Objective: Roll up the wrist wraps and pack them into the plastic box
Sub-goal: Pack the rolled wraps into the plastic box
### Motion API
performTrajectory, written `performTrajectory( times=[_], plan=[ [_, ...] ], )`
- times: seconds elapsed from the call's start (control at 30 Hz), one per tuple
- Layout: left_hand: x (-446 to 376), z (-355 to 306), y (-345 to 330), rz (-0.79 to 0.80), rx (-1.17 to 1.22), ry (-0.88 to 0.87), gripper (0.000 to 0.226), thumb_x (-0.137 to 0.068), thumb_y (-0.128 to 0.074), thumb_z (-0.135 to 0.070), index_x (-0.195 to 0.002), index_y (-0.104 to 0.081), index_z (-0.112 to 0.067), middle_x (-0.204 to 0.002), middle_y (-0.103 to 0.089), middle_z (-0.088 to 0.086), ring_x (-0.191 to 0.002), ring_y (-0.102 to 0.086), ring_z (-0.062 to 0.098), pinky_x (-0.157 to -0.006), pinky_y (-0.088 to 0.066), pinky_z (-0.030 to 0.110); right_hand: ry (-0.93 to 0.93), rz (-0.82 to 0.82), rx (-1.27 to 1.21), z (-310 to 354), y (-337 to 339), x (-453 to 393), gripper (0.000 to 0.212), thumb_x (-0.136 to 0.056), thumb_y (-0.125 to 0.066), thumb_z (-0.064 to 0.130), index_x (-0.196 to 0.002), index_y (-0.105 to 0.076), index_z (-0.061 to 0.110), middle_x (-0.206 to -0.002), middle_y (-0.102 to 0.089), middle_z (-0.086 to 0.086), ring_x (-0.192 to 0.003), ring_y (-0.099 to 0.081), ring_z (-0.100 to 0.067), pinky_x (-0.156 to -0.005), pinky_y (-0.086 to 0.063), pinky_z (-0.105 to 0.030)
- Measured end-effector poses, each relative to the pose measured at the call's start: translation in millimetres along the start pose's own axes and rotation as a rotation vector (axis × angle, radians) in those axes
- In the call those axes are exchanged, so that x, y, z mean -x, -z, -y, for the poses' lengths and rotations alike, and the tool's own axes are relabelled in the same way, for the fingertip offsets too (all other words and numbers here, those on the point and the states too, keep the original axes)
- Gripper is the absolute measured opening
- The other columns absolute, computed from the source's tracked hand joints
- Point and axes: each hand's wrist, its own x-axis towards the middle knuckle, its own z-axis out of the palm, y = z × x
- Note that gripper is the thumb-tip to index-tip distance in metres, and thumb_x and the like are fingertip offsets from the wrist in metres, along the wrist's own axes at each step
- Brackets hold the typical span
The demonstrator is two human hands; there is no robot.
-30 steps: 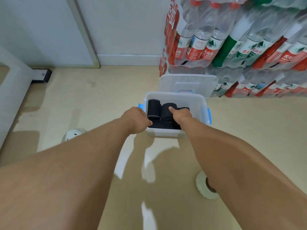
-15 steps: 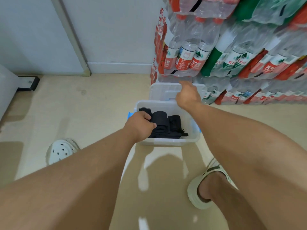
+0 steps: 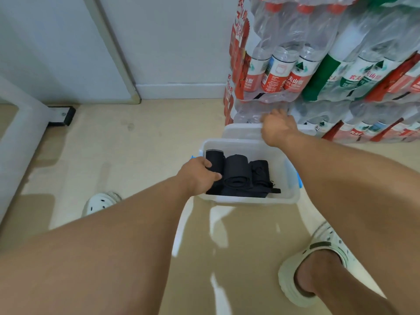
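Observation:
A clear plastic box (image 3: 250,201) with blue latches stands on the floor. Three rolled black wrist wraps (image 3: 237,171) lie side by side inside it, with a loose black strap end at the front right. My left hand (image 3: 196,175) grips the box's left wall, its thumb inside against the leftmost roll. The translucent lid (image 3: 241,133) leans behind the box. My right hand (image 3: 276,129) reaches over the box and holds the lid's upper edge; its fingertips are blurred.
Shrink-wrapped packs of water bottles (image 3: 318,64) are stacked right behind the lid. A white clog (image 3: 100,202) lies at the left, and my foot in another clog (image 3: 313,264) stands at the lower right. A white furniture leg (image 3: 20,133) runs along the left.
My right hand left the wraps inside the box and moved back onto the lid behind it. My left hand stayed on the box's left side. The view tilted closer.

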Motion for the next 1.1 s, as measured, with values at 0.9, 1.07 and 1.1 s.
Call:
performTrajectory(
  times=[0.9,1.07,1.1],
  plan=[
    [48,13,51,-0.008,-0.223,-0.025,0.051,-0.091,-0.073,-0.031,-0.137,-0.056,-0.017,-0.137,-0.058,0.006,-0.121,-0.057,0.026,-0.104,-0.046,0.036,0.573,-0.220,0.016,24,-65,160,0.040,-0.093,-0.062,0.048,-0.123,-0.062,0.021,-0.113,-0.061,-0.001,-0.104,-0.058,-0.026,-0.094,-0.042,-0.040],
    [46,6,49,0.008,-0.191,-0.009,0.050,-0.092,-0.073,-0.029,-0.137,-0.057,-0.015,-0.134,-0.059,0.006,-0.112,-0.057,0.024,-0.091,-0.045,0.031,0.577,-0.075,-0.220,11,-65,161,0.038,-0.099,-0.055,0.053,-0.120,-0.070,0.025,-0.113,-0.064,0.004,-0.107,-0.059,-0.021,-0.091,-0.046,-0.036],
    [44,3,48,0.007,-0.163,-0.008,0.048,-0.092,-0.072,-0.028,-0.136,-0.058,-0.014,-0.131,-0.059,0.006,-0.104,-0.056,0.023,-0.086,-0.044,0.030,0.515,-0.125,-0.310,6,-65,158,0.035,-0.099,-0.056,0.050,-0.113,-0.074,0.023,-0.109,-0.066,0.003,-0.105,-0.060,-0.023,-0.090,-0.047,-0.037]
  ],
)
